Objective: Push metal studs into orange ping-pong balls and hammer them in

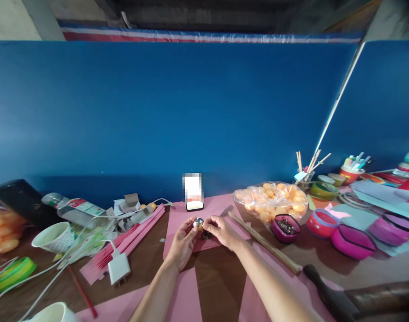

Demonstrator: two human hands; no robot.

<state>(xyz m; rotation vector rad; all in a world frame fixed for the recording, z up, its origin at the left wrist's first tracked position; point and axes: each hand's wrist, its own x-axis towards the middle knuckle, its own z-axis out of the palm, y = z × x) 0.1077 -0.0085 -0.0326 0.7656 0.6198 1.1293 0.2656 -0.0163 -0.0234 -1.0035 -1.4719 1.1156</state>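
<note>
Between the fingers of my left hand (pixel 183 244) is a small ball (pixel 198 222), orange-yellow below with a shiny, dark and silvery top. My right hand (pixel 223 232) is at the ball's right side, thumb and fingertips pinched together; what is between them, if anything, is too small to make out. Just below these fingertips, a small heap of dark bits (pixel 205 234) lies on a pink sheet (pixel 176 220). Behind the hands stands a phone (pixel 194 205), its screen blurred out.
To the right are a clear bag of orange balls (pixel 270 199), a magenta bowl of dark bits (pixel 285 227), a wooden stick (pixel 268 243) and a dark-handled tool (pixel 325 290). Cables, a white charger (pixel 119 268), pink strips (pixel 137 237) and a paper cup (pixel 53 237) lie left. A blue panel (pixel 191 107) stands behind.
</note>
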